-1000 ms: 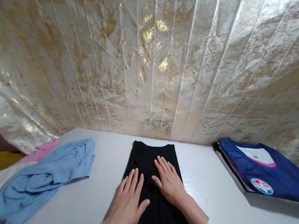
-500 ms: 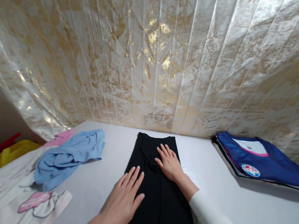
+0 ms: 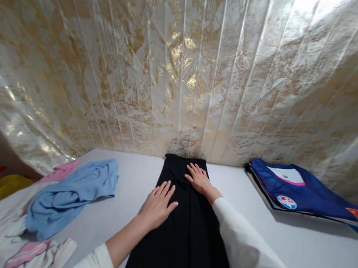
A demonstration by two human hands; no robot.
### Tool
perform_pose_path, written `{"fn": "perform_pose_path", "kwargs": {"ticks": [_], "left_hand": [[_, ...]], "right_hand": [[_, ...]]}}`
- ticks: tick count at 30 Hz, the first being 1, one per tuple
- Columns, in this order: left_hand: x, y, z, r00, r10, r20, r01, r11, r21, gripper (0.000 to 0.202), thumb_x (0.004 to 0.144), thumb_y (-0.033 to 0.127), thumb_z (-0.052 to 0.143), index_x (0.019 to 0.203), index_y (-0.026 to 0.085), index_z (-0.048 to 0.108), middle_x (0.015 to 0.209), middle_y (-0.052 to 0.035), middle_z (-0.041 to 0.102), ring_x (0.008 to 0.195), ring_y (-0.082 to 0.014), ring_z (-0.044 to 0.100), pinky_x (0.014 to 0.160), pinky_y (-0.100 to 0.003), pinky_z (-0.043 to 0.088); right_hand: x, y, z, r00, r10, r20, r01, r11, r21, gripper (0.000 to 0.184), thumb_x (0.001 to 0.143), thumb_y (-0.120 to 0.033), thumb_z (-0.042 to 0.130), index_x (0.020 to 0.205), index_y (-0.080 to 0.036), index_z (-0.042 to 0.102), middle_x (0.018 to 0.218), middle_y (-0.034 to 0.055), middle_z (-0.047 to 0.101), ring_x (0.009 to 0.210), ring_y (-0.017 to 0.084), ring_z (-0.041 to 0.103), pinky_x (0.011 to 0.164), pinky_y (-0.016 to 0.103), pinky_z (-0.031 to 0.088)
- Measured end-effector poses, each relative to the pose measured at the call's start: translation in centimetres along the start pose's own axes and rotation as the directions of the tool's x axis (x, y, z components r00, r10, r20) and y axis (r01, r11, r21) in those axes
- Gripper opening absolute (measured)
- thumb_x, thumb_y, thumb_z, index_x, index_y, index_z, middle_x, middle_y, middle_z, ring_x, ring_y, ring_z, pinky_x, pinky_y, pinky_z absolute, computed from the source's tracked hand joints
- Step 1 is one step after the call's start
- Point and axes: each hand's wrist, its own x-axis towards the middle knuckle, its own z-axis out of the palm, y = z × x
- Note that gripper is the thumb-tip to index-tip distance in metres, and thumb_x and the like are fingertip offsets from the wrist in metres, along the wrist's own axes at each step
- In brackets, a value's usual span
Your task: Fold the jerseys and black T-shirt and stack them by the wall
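Trousers [image 3: 166,252]: a black pair is lying lengthwise down the middle of the white table [image 3: 322,260].
Left hand [image 3: 157,206]: it is resting palm down on the left part, fingers straight and slightly spread, gripping nothing.
Right hand [image 3: 199,180]: it is resting flat farther up on the right, near the waistband [image 3: 186,157], thumb apart, also gripping nothing.
Black cloth [image 3: 153,259]: it is looking soft, light and floppy, probably not fragile, likely to slide and wrinkle under a push; the waistband's two corners are offering the surest hold.
Blue top [image 3: 73,195]: it is lying crumpled to the left, while folded shirts [image 3: 313,195] are sitting stacked to the right.
Far edge: compared with half a second ago, the waistband is seemingly meeting the curtain [image 3: 133,82] instead of stopping short, and the left hand is lying nearer it, its white sleeve [image 3: 97,262] now showing.
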Motion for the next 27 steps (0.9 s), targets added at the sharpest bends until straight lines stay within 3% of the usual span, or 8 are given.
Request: {"fn": "perform_pose_path", "kwargs": {"ticks": [2,5,10,13,20,27], "left_hand": [[-0.5,0.2,0.0,1.0,0.013,0.002,-0.013,1.0,-0.006,0.056,0.098,0.047,0.034,0.144,0.015,0.036,0.152,-0.0113,0.027,0.141,-0.0266,0.025,0.111,-0.045,0.029],[-2.2,0.8,0.3,0.998,0.062,-0.023,-0.062,0.998,-0.014,0.053,0.1,0.043,0.031,0.144,0.013,0.036,0.152,-0.0102,0.028,0.14,-0.0241,0.026,0.112,-0.042,0.03],[-4.4,2.0,0.4,0.996,0.085,-0.041,-0.085,0.996,0.009,0.054,0.099,0.04,0.031,0.144,0.01,0.033,0.152,-0.0116,0.028,0.14,-0.0246,0.027,0.111,-0.043,0.031],[-4.8,2.5,0.2,0.997,0.075,-0.026,-0.075,0.997,0.006,0.056,0.099,0.042,0.034,0.143,0.008,0.035,0.151,-0.0134,0.03,0.14,-0.0257,0.028,0.111,-0.043,0.031],[-6.3,3.4,0.0,0.99,0.112,-0.083,-0.113,0.994,-0.003,0.055,0.1,0.043,0.032,0.143,0.01,0.036,0.151,-0.0117,0.03,0.14,-0.0242,0.028,0.111,-0.043,0.031],[-7.1,3.6,-0.3,0.991,0.111,-0.078,-0.112,0.994,-0.003,0.055,0.1,0.045,0.032,0.144,0.013,0.035,0.151,-0.0111,0.031,0.14,-0.0247,0.029,0.11,-0.045,0.033]], "right_hand": [[-1.9,-0.9,-0.6,1.0,-0.014,-0.008,0.014,1.0,0.005,0.059,0.096,-0.04,0.036,0.148,-0.015,0.027,0.156,0.0098,0.022,0.144,0.022,0.016,0.114,0.041,0.019],[-7.2,-2.9,-0.7,0.999,-0.037,-0.008,0.037,0.999,0.013,0.061,0.095,-0.035,0.037,0.149,-0.011,0.022,0.156,0.0109,0.022,0.143,0.02,0.019,0.114,0.038,0.023],[-17.5,-6.3,0.7,0.993,-0.116,-0.036,0.117,0.993,0.013,0.062,0.092,-0.037,0.045,0.147,-0.011,0.03,0.155,0.0113,0.023,0.143,0.023,0.02,0.114,0.043,0.027],[-20.9,-7.4,0.9,0.995,-0.096,-0.031,0.096,0.995,-0.005,0.063,0.091,-0.037,0.047,0.146,-0.011,0.031,0.154,0.0126,0.023,0.142,0.025,0.022,0.114,0.044,0.028],[-22.1,-8.0,0.1,0.994,-0.107,0.035,0.108,0.993,-0.049,0.066,0.092,-0.044,0.046,0.146,-0.011,0.031,0.154,0.012,0.022,0.142,0.027,0.02,0.114,0.046,0.028],[-22.4,-8.2,0.2,0.989,-0.141,0.053,0.144,0.988,-0.052,0.066,0.091,-0.051,0.047,0.149,-0.029,0.024,0.155,0.0055,0.017,0.142,0.031,0.019,0.112,0.055,0.024]]}}
